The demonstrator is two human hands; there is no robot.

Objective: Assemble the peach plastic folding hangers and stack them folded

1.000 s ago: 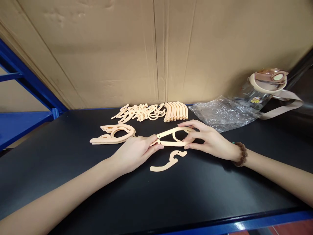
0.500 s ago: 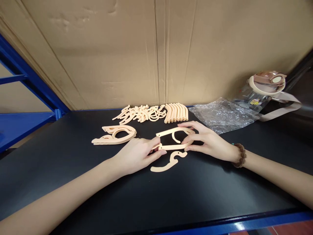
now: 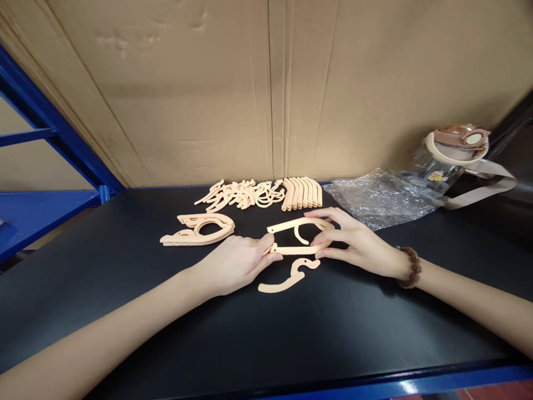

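Both my hands hold a peach plastic folding hanger [image 3: 296, 238] just above the black tabletop [image 3: 125, 311]. My left hand [image 3: 235, 261] pinches its left tip between thumb and forefinger. My right hand [image 3: 353, 243] grips its right end, fingers curled round the joint. The two arms of the hanger are spread apart at the left, with a small hook between them. A loose curved peach hook piece [image 3: 288, 276] lies flat on the table just in front of the hanger, touching neither hand.
A small stack of folded hangers [image 3: 199, 230] lies left of my hands. Several loose peach parts [image 3: 264, 194] are lined up along the cardboard wall. A crumpled clear bag [image 3: 381, 198] and a strapped water bottle [image 3: 452, 153] sit at the right. Blue shelf frame [image 3: 50, 130] stands left.
The hanger's two arms have opened further apart at the left end. Both hands stayed in place; the view shifted slightly.
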